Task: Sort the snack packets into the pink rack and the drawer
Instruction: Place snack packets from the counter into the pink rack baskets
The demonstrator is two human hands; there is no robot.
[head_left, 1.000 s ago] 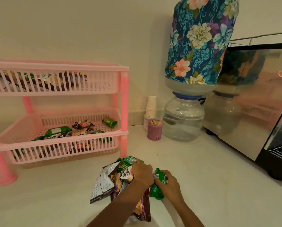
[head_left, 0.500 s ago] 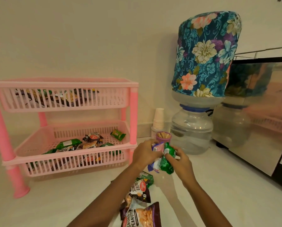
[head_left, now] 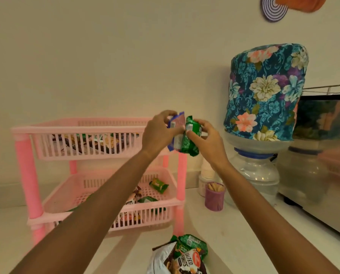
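Note:
Both hands are raised in front of the pink rack (head_left: 98,131), level with its top shelf's right end. My left hand (head_left: 158,133) grips a blue and white snack packet (head_left: 176,133). My right hand (head_left: 206,141) pinches a green snack packet (head_left: 192,140) pressed against the blue one. The rack's top shelf holds several packets behind its slats. Its lower shelf (head_left: 106,186) holds several more, among them a small green one (head_left: 159,185). A pile of packets (head_left: 182,256) lies on the counter at the bottom of the view. No drawer is in view.
A purple cup of toothpicks (head_left: 214,196) and a stack of paper cups (head_left: 207,171) stand right of the rack. Behind them is a water dispenser (head_left: 256,175) with a floral-covered bottle (head_left: 266,91). A steel appliance (head_left: 327,155) fills the right edge.
Both hands lifted the blue and green packets from the pile on the counter up to the height of the rack's top shelf. The camera tilted upward.

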